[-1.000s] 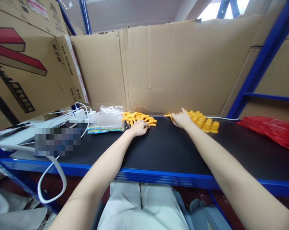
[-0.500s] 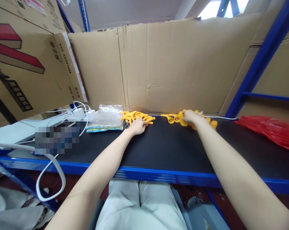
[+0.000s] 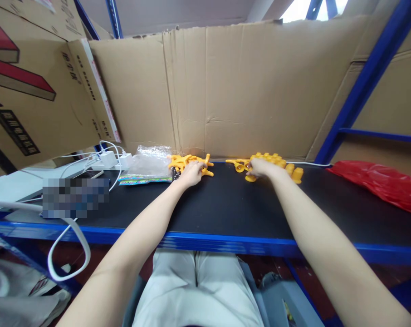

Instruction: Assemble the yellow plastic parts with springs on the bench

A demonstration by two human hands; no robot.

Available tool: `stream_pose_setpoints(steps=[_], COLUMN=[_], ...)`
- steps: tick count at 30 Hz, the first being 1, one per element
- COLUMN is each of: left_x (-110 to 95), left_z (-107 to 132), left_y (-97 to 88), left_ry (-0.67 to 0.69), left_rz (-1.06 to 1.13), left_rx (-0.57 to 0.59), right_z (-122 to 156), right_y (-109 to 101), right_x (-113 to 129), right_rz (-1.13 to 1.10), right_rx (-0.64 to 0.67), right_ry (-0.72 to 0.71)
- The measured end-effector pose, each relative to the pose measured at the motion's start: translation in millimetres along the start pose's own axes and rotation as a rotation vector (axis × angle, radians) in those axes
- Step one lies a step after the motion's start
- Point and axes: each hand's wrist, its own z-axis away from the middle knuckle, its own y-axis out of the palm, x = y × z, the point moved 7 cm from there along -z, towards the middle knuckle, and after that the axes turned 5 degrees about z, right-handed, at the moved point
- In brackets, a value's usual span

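In the head view, the left hand (image 3: pixel 192 174) reaches to the back edge of the black shelf (image 3: pixel 219 206), fingers narrowed against yellow branched pieces (image 3: pixel 180 161); whether one is gripped I cannot tell. Right of there, along the same edge, the right hand (image 3: pixel 262 167) bends its fingertips onto yellow cups (image 3: pixel 297 175), its grip hidden. The step looks like picking or sorting; the next move calls for a light fingertip pinch.
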Motion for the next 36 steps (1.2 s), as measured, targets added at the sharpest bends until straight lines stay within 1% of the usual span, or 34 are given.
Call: stream_pose_setpoints(steps=[1, 2, 3, 4, 7, 10, 13, 15, 16, 19, 21, 23, 30, 36], left_x=[-0.2, -0.2, -0.1, 0.2, -0.2, -4.9, -9.5, -10.7, -11.0, -11.2, -10.8, -10.3, -8.1, -9.1], left_z=[-1.0, -1.9, -2.6, -3.2, -4.2, -4.1, -2.4, -1.2, -1.0, -0.7, -0.2, 0.0, -2.3, -3.3], left_y=[-1.9, -4.2, -6.7, -9.2, -15.2, -23.0, -34.3, -38.6, -38.5, -33.3, -30.6, -29.8, -30.0, -29.5], left_ry=[0.008, 0.013, 0.014, 0.012, 0.004, 0.024, 0.012, -0.028, -0.052, -0.123, -0.164, -0.185, -0.111, -0.121], left_rz=[0.026, 0.056, 0.087, 0.115, 0.153, 0.126, 0.071, 0.065, 0.073, 0.091, 0.075, 0.047, 0.072, 0.076], left_rx=[-0.027, -0.059, -0.094, -0.125, -0.179, -0.234, -0.340, -0.371, -0.356, -0.258, -0.218, -0.218, -0.291, -0.259], right_z=[1.7, 3.7, 5.5, 6.9, 10.4, 13.2, 12.9, 10.4, 9.0, 5.3, 3.6, 2.9, 9.6, 16.5], right_y=[8.8, 15.2, 19.3, 21.8, 24.0, 20.4, 17.4, 16.1, 15.6, 16.4, 17.3, 17.8, 10.1, 3.6], right_x=[8.1, 18.9, 30.4, 41.6, 68.6, 83.1, 85.8, 83.4, 81.9, 78.1, 76.0, 75.2, 77.2, 76.7], right_rz=[-0.049, -0.109, -0.175, -0.235, -0.347, -0.300, -0.209, -0.162, -0.146, -0.122, -0.104, -0.091, -0.109, -0.137], right_rx=[0.120, 0.200, 0.242, 0.256, 0.220, 0.126, 0.053, 0.001, -0.025, -0.057, -0.054, -0.036, 0.015, 0.055], right_ry=[-0.004, -0.032, -0.063, -0.095, -0.161, -0.201, -0.214, -0.225, -0.238, -0.280, -0.293, -0.302, -0.300, -0.266])
